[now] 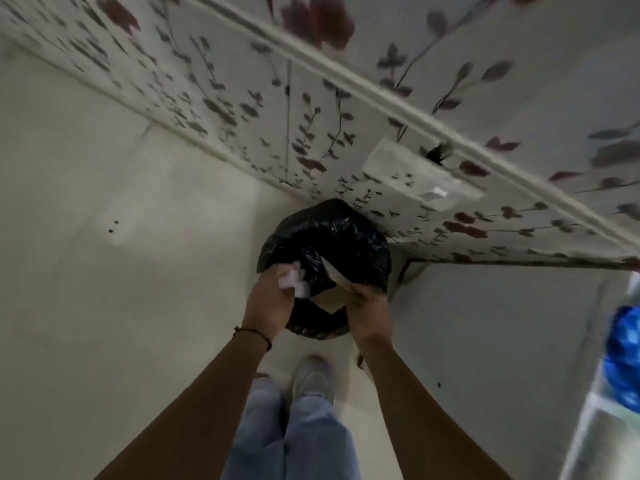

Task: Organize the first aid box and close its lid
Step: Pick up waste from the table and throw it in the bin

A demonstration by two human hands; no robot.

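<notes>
First aid box: not in view, so its place and lid state can't be told. The person is standing over a bin (325,268) lined with a black bag, likely dumping waste sorted out of the box.

Left hand (273,299) is clenching crumpled white scraps (292,280), thin and papery, possibly wrappers, over the near-left rim of the bin. Right hand (369,311) is gripping a flat brown cardboard piece (332,297), stiff and sharp-cornered, tilted down into the bin mouth. Both hands are reaching just above the opening, probably so the waste drops inside and not onto the floor.

Bag liner: glossy, wrinkled thin plastic, folded over a round rim. Bin is sitting on the pale smooth floor (104,271), pushed against the floral-patterned panel (311,133) behind it, seemingly a cabinet front or wall; frame is blurry.

Nearer than the bin: jeans and a light shoe (313,379). A dark cord bracelet (256,336) is sitting on the left wrist. Far right of the bin: something blue and crinkled (623,362), cropped at the edge, unidentifiable.
</notes>
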